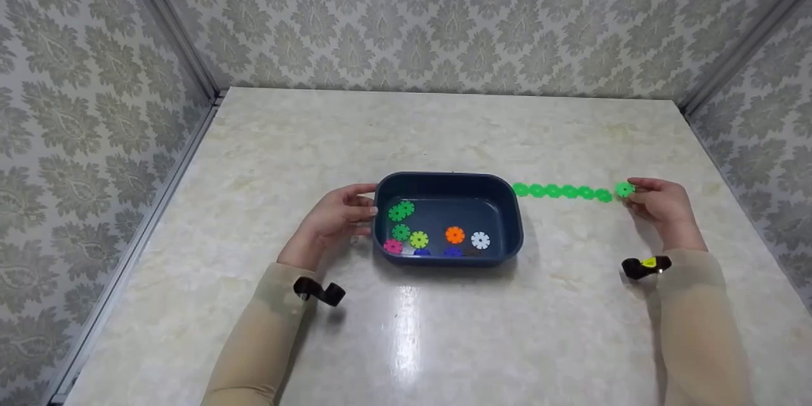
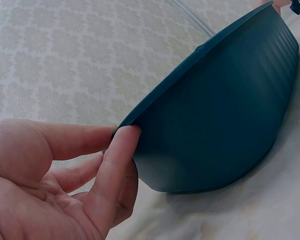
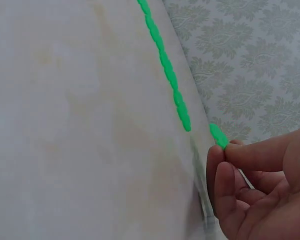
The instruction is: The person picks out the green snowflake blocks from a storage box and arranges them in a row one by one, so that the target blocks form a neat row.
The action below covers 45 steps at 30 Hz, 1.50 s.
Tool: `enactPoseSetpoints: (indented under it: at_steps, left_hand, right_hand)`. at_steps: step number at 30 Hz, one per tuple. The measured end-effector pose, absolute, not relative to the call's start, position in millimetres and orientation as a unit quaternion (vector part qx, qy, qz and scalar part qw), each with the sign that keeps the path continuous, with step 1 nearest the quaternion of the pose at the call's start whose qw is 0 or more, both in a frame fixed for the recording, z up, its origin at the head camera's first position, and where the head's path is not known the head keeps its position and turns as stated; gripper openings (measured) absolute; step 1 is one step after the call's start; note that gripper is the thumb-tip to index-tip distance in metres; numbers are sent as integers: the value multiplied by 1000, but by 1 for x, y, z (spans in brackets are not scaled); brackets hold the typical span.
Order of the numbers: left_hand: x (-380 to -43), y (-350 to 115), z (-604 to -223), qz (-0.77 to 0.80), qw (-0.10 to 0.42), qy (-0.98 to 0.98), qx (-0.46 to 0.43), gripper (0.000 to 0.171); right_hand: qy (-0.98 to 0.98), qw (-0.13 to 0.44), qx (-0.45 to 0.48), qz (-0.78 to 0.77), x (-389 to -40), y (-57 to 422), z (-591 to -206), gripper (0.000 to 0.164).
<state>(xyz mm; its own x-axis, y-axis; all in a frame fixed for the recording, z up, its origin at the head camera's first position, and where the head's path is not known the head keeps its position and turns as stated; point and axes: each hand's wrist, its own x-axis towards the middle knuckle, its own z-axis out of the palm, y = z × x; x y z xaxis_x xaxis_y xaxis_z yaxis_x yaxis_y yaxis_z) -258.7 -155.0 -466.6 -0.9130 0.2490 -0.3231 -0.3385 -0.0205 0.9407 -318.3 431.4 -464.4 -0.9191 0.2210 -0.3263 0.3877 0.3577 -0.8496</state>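
My left hand (image 1: pixel 339 219) grips the left rim of a dark blue rectangular basin (image 1: pixel 415 261), with fingertips at the edge in the left wrist view. Inside lie flower-shaped notched discs: several green ones, a yellow-green, a pink, an orange disc (image 1: pixel 455 235), a white disc (image 1: pixel 480 240) and dark blue ones partly hidden by the near wall. To the right, a row of bright green discs (image 1: pixel 561 191) runs along the table from the basin's side. Just past its right end, my right hand (image 1: pixel 663 203) pinches one bright green disc (image 1: pixel 625 189) between thumb and fingers, apart from the row.
The pale marbled table (image 1: pixel 317 133) stretches around the basin. Patterned wallpaper (image 1: pixel 431 25) stands behind it and at both sides, with a metal edge strip (image 1: pixel 146 184) along the left. Both wrists carry black straps with small devices.
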Motion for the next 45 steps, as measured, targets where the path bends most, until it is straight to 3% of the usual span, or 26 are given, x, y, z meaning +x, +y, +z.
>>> enactPoseSetpoints:
  at_steps: [36,45]
  left_hand:
    - [-259,-155,-465,708,205,675,-36,58]
    - [-258,-155,-464,708,204,676,-38,57]
  right_hand:
    - [867,91,200,-448,-321,425,-465,50]
    - [867,70,191,-456,-320,412,-454,53]
